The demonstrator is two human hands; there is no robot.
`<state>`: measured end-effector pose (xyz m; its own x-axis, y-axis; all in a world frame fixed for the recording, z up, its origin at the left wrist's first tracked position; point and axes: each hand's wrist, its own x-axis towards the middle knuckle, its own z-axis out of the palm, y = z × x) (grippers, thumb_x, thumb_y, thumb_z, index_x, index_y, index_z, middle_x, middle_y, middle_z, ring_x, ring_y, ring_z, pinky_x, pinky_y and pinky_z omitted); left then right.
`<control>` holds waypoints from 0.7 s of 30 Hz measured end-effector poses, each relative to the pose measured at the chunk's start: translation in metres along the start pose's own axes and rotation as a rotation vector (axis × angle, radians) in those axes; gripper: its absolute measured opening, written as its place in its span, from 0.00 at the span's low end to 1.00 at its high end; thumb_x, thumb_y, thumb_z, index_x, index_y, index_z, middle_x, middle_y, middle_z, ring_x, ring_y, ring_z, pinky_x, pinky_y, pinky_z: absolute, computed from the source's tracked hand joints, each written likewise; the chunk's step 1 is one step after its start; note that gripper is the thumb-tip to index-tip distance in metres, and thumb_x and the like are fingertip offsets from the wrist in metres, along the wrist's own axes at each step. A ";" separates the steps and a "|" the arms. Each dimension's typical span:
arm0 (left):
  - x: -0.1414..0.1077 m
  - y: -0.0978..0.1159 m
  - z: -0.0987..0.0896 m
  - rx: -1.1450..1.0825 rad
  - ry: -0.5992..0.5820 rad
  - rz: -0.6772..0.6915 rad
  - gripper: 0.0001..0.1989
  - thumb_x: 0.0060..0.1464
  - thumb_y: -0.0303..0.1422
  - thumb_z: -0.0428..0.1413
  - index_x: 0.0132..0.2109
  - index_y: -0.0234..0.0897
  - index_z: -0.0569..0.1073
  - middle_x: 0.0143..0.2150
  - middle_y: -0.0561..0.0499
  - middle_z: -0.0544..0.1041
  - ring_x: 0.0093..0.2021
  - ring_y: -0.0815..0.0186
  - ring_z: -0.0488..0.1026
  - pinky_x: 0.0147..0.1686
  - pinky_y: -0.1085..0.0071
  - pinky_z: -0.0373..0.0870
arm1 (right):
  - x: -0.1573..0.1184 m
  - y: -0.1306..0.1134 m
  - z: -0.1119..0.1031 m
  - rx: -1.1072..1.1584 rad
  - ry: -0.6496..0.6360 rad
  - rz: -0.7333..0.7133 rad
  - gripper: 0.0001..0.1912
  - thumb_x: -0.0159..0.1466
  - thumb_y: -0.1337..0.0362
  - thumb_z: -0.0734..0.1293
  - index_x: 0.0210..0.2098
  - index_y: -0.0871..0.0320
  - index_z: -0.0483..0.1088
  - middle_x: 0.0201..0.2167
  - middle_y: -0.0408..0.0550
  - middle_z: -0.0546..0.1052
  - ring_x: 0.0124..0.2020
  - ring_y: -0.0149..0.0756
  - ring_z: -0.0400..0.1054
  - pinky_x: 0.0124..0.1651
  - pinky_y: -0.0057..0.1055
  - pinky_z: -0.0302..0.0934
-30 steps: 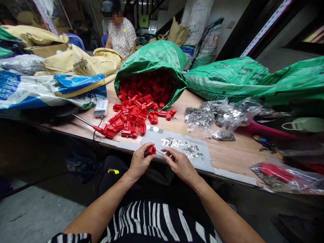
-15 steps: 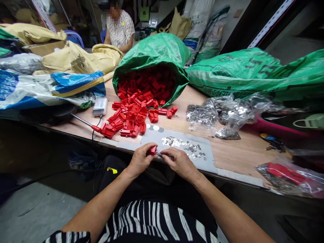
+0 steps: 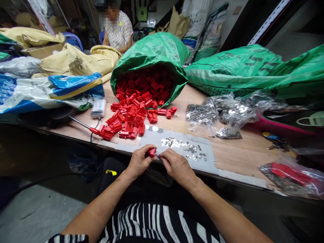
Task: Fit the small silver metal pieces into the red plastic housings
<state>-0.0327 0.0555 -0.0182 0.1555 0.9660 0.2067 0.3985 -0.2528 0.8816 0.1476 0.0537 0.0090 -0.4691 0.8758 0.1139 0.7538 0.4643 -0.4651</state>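
Red boxy part (image 3: pixel 152 152) in left hand (image 3: pixel 138 160), metallic rod (image 3: pixel 157 155) in right hand (image 3: pixel 176 163)

Wood-grain table (image 3: pixel 233 153), grey floor (image 3: pixel 50 206), blue chair (image 3: pixel 73 37) beyond, pale wall (image 3: pixel 234 25)

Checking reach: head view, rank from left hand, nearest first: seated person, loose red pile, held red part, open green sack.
1. Held red part: in the left hand.
2. Loose red pile: ahead on the table.
3. Open green sack: behind the pile.
4. Seated person: background, left of sack.
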 end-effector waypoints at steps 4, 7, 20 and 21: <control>0.000 0.000 0.002 0.007 0.006 -0.006 0.16 0.48 0.26 0.60 0.46 0.40 0.72 0.41 0.52 0.78 0.39 0.66 0.74 0.41 0.72 0.67 | 0.000 -0.015 0.006 -0.121 0.009 0.083 0.08 0.66 0.70 0.60 0.39 0.57 0.71 0.36 0.48 0.74 0.37 0.37 0.71 0.37 0.29 0.63; 0.000 0.000 0.003 -0.001 0.010 -0.010 0.16 0.48 0.25 0.60 0.46 0.40 0.72 0.41 0.52 0.78 0.39 0.66 0.74 0.42 0.72 0.67 | 0.000 -0.015 0.007 -0.098 0.018 0.097 0.08 0.66 0.69 0.60 0.40 0.56 0.70 0.37 0.48 0.73 0.37 0.36 0.71 0.38 0.29 0.63; -0.019 0.034 0.000 -0.477 0.209 -0.165 0.16 0.47 0.29 0.62 0.44 0.40 0.70 0.39 0.52 0.76 0.42 0.65 0.75 0.45 0.69 0.67 | -0.022 0.007 -0.013 0.483 -0.040 0.039 0.08 0.69 0.64 0.54 0.46 0.55 0.61 0.35 0.45 0.72 0.29 0.31 0.65 0.37 0.30 0.61; -0.020 0.038 0.001 -0.618 0.216 -0.218 0.14 0.48 0.30 0.62 0.44 0.40 0.70 0.39 0.52 0.77 0.42 0.65 0.75 0.46 0.69 0.67 | -0.024 0.005 -0.015 0.536 -0.067 0.042 0.08 0.70 0.63 0.54 0.46 0.55 0.59 0.33 0.43 0.72 0.26 0.30 0.64 0.35 0.29 0.60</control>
<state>-0.0198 0.0263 0.0111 -0.0784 0.9967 0.0203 -0.1982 -0.0356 0.9795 0.1697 0.0371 0.0168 -0.4850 0.8737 0.0371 0.4404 0.2807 -0.8528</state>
